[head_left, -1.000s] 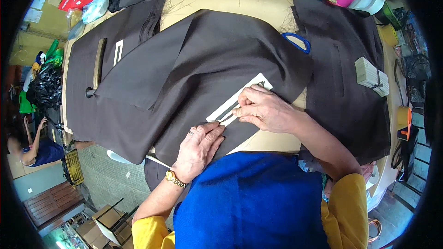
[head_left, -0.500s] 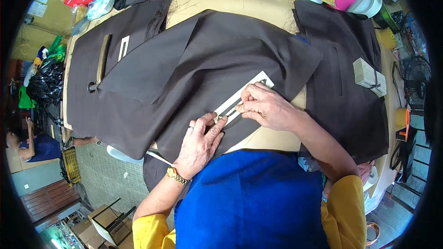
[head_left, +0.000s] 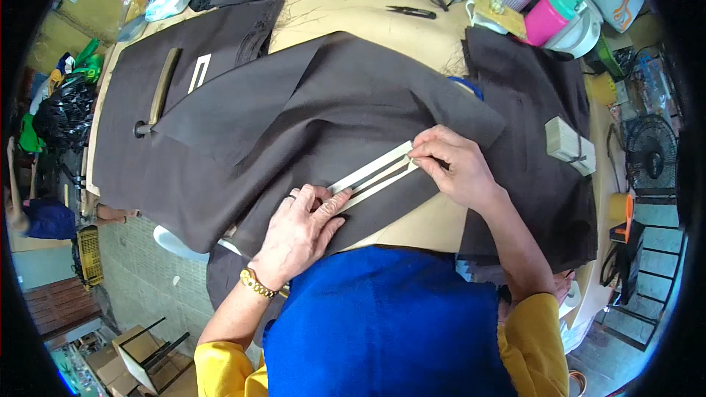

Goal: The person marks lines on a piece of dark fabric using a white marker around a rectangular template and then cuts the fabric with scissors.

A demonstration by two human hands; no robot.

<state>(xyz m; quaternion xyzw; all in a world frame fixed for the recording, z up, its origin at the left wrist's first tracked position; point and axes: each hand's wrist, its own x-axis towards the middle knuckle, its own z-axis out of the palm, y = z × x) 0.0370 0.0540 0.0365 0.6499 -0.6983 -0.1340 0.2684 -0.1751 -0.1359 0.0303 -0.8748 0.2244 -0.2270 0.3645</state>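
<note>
A long cream slotted template [head_left: 370, 165] lies slantwise on a dark brown cloth [head_left: 220, 140]. Along the middle of its slot runs a narrow cream strip, with dark cloth showing on either side; whether it is a separate piece I cannot tell. My left hand [head_left: 298, 231] rests on the cloth, fingers apart, its fingertips pressing the template's near-left end. At the far-right end my right hand [head_left: 460, 169] is closed, thumb and forefinger pinched at the template; the fingertips hide the exact grip.
Stacked dark cloth with a block of pale strips [head_left: 566, 145] lies right. A second slotted piece [head_left: 198, 73] and a wooden-handled tool [head_left: 163, 88] lie left. Thread snips [head_left: 412, 11], a pink jug [head_left: 550, 26] and baskets line the back. A person's arm [head_left: 116, 214] shows at left.
My right hand has moved from along the slot to the template's far-right end. A cream strip now shows within the slot. My left hand stays at the near-left end. The view has shifted slightly.
</note>
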